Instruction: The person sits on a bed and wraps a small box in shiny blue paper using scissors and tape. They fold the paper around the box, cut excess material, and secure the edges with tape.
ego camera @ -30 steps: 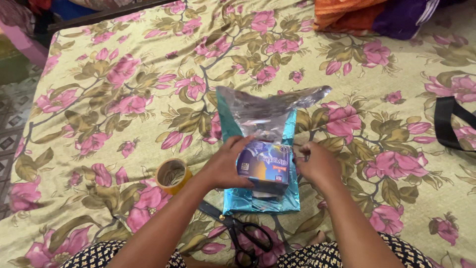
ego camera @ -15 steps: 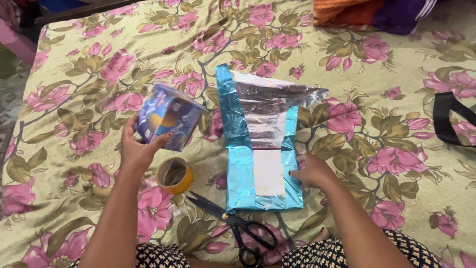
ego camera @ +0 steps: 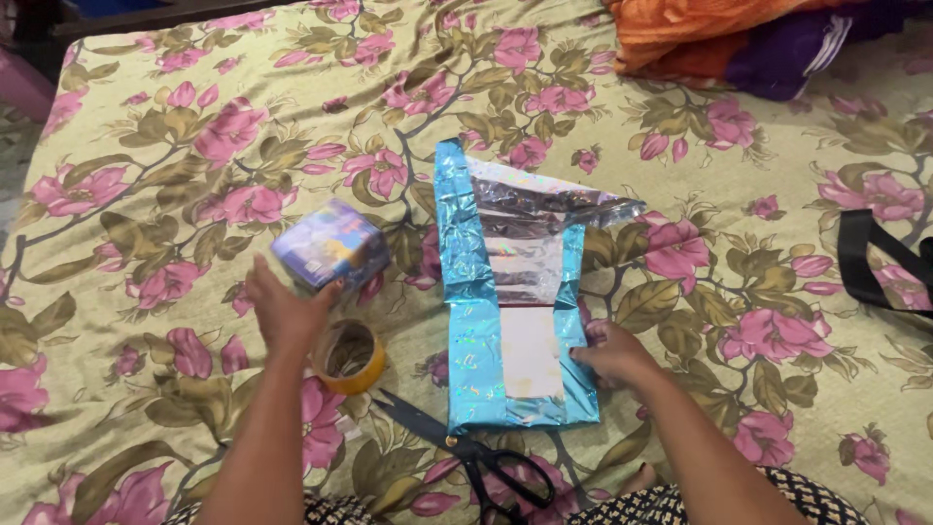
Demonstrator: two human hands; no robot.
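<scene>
- Resting on the floral bedspread (ego camera: 175,117), the small blue box (ego camera: 330,255) lies at ten o'clock from the foil wrapping paper (ego camera: 476,331).
- Your left hand (ego camera: 285,311) has its grip spread, fingertips at the box's near edge, not closed on it.
- Your right hand (ego camera: 609,354) presses its grip together on the paper's right fold.
- Tape roll (ego camera: 349,355) sits just beside your left wrist; black scissors (ego camera: 466,452) lie at six o'clock from the paper.
</scene>
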